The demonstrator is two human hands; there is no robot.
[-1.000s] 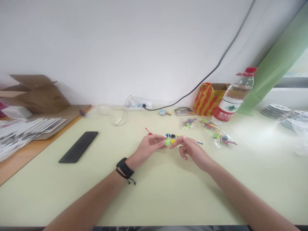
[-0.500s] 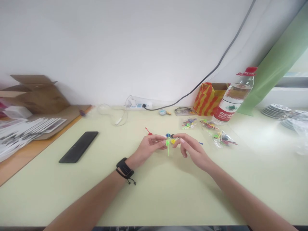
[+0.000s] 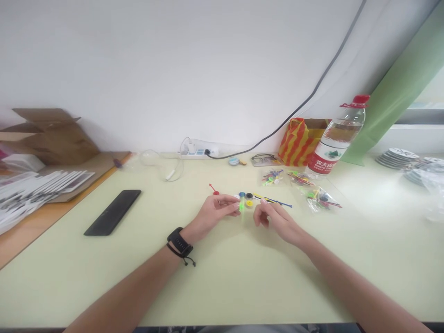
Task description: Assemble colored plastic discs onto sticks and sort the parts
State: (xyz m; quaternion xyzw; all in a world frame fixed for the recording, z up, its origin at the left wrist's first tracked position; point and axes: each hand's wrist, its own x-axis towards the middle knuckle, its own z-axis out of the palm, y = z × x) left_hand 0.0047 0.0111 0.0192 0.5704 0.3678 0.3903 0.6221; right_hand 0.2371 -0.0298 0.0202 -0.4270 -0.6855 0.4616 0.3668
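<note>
My left hand pinches a small bright green plastic spinner between thumb and fingertips. A faint green blur stretches above and below it. To its right, my right hand hovers with its fingers curled in and nothing visible in them, apart from the green piece. Just beyond the hands lie a blue disc, a black disc and a yellow disc. Thin yellow and blue arrow sticks lie partly behind my right hand. Behind my left hand is a red piece with an arrow.
Small clear bags of coloured parts lie at the right, before a large water bottle and a striped bag. A black phone-like slab rests at the left. A power strip is by the wall; stacked discs stand far right.
My right hand has drawn back slightly from the green piece, its fingers curling in. The sharp upright green line has become a faint blur. My left hand stays in place.
</note>
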